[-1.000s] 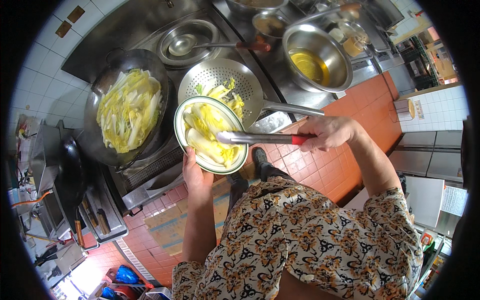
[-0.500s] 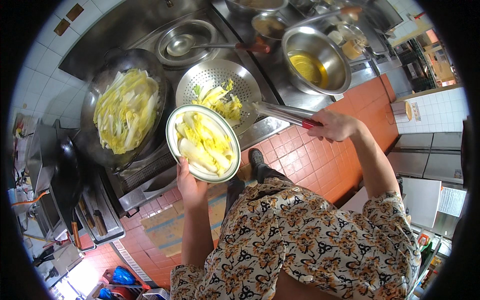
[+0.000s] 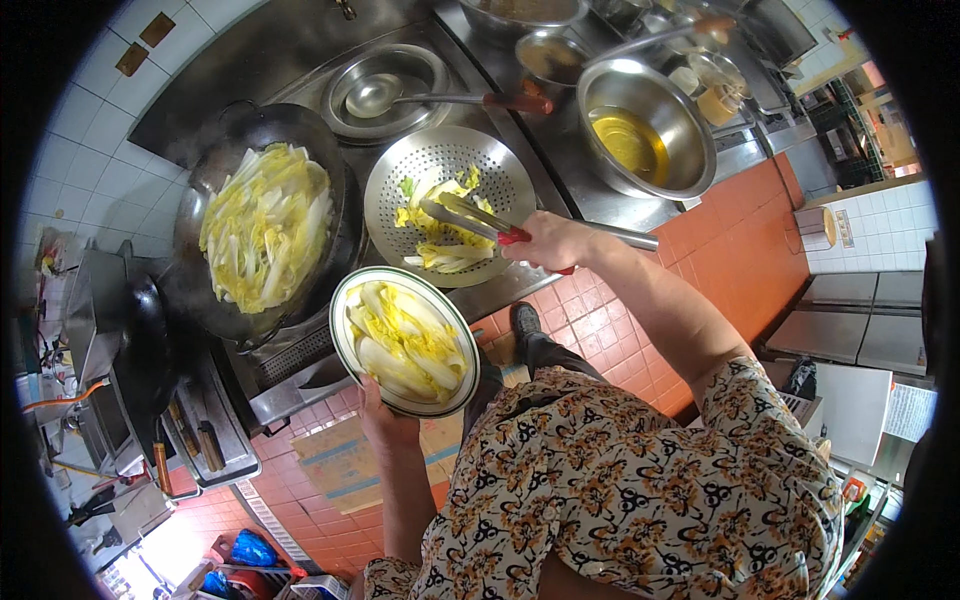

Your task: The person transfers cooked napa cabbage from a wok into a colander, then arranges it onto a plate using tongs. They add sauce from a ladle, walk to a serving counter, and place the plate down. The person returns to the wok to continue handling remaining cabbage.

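Observation:
My left hand grips the lower edge of an oval white plate with a green-lined rim. Pale yellow napa cabbage strips lie on the plate. In my right hand are metal tongs with red grips. Their tips reach over a perforated strainer, close to the loose cabbage pieces in it. The strainer's metal handle passes beneath my right hand; whether they touch I cannot tell. At the left, a large dark wok holds a heap of cabbage.
Behind the strainer, a ladle with a reddish handle rests across a round metal pan. A steel bowl of yellow oil stands to the right. Knives lie in a tray at lower left. Red tiles cover the floor.
My right hand has moved left, bringing the tongs from the strainer's right edge to over its cabbage. The plate in my left hand has dropped slightly toward me.

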The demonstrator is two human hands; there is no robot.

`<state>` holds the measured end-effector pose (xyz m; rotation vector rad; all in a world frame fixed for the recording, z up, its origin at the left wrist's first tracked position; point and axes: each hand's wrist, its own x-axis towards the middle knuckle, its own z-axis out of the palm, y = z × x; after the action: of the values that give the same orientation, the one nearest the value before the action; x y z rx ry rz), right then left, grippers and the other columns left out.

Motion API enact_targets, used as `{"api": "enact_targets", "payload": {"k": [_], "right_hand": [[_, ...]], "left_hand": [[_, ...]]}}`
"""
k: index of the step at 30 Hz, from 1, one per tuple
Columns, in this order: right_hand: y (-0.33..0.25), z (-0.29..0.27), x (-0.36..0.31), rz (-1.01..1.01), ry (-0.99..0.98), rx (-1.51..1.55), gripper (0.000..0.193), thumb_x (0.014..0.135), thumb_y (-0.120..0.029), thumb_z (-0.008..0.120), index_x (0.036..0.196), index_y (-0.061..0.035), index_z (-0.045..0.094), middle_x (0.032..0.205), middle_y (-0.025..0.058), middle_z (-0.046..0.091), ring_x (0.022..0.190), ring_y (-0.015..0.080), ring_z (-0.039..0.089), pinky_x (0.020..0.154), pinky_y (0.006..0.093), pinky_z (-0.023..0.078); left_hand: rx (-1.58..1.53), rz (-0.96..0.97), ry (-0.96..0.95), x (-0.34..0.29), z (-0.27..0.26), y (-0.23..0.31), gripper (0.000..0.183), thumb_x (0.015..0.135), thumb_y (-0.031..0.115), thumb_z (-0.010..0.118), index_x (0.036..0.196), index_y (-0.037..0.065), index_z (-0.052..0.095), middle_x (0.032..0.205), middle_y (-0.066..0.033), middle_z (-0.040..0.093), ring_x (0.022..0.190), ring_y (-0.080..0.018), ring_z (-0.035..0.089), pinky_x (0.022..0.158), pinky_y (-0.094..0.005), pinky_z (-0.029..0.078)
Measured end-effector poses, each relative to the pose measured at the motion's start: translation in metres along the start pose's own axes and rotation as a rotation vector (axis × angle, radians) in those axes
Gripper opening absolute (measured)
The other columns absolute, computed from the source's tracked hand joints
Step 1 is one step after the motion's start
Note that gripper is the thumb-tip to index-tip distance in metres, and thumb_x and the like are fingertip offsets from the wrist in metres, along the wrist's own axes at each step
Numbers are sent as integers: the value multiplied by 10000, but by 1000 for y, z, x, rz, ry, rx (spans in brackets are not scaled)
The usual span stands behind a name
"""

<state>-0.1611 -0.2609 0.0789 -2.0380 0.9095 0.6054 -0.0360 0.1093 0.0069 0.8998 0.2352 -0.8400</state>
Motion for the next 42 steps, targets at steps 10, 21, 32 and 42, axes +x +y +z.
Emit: {"api": "enact_targets", "payload": {"k": [10, 21, 32, 42], "right_hand": [[-48, 72, 15, -140, 125, -346, 517, 1044, -364, 480, 1083, 88, 727, 1141, 307, 709, 1114, 400, 701, 1000, 440, 547], [-26, 55, -16, 117, 137, -181, 546, 1043, -400, 471, 1198, 82, 676, 1320, 305, 626, 1258, 382, 628, 1079, 439, 492], [18, 66, 23, -75, 417, -195, 405, 974, -319, 618, 1122, 49, 696, 1047, 276, 733, 1058, 416, 713, 945, 462, 569], [16, -1, -120, -331, 403, 10, 266, 946, -170, 709, 1086, 47, 645, 882, 263, 679, 825, 413, 672, 751, 466, 523]], "left_hand": [[-35, -11, 72, 3, 9, -2, 526, 1107, 276, 482, 1553, 15, 380, 1536, -194, 480, 1378, -363, 526, 1149, -521, 456], [-20, 9, -38, 13, 7, -6, 493, 1118, 261, 463, 1538, 11, 396, 1522, -186, 500, 1369, -347, 540, 1143, -509, 466], [-18, -38, -17, 22, 21, -7, 464, 1131, 238, 430, 1527, -4, 414, 1510, -192, 515, 1357, -346, 555, 1136, -505, 476], [-127, -52, -97, 48, 47, -18, 413, 1133, 214, 454, 1495, 17, 463, 1497, -176, 539, 1344, -324, 574, 1122, -521, 496]]}}
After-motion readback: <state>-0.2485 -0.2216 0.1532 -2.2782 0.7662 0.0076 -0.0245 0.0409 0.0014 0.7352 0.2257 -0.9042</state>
